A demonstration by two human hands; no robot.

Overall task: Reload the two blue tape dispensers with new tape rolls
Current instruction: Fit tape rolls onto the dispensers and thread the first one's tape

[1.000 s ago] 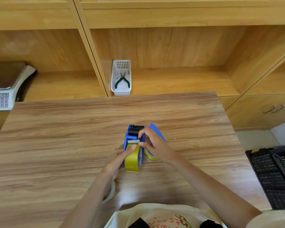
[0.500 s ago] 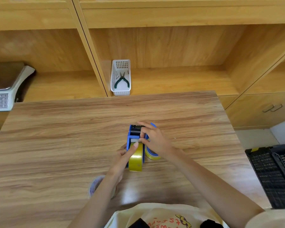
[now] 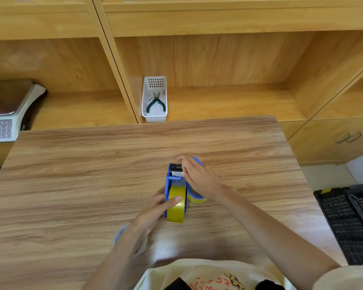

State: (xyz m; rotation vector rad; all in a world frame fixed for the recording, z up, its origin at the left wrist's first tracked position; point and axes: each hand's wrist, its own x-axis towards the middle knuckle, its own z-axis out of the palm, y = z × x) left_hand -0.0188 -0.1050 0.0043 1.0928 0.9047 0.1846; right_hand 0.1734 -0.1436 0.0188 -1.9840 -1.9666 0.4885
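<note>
A blue tape dispenser (image 3: 172, 181) stands on the wooden table (image 3: 92, 174) with a yellow tape roll (image 3: 176, 210) seated in it. My left hand (image 3: 155, 208) grips the dispenser and roll from the left, thumb lying on the roll. My right hand (image 3: 199, 176) pinches at the tape strip by the dispenser's cutter end. A second blue dispenser (image 3: 195, 195) with yellowish tape lies just right of the first, mostly hidden under my right hand. A nearly spent clear roll (image 3: 142, 248) lies under my left forearm.
A white basket (image 3: 154, 99) holding green pliers sits on the shelf behind the table. A weighing scale (image 3: 6, 114) stands on the left shelf. Black crates (image 3: 348, 220) are on the floor to the right. Cabinets with handles stand at the far right.
My left thumb slid back from the dispenser's front onto the roll. My right hand shifted toward the cutter end. The spent roll near my left forearm came into view.
</note>
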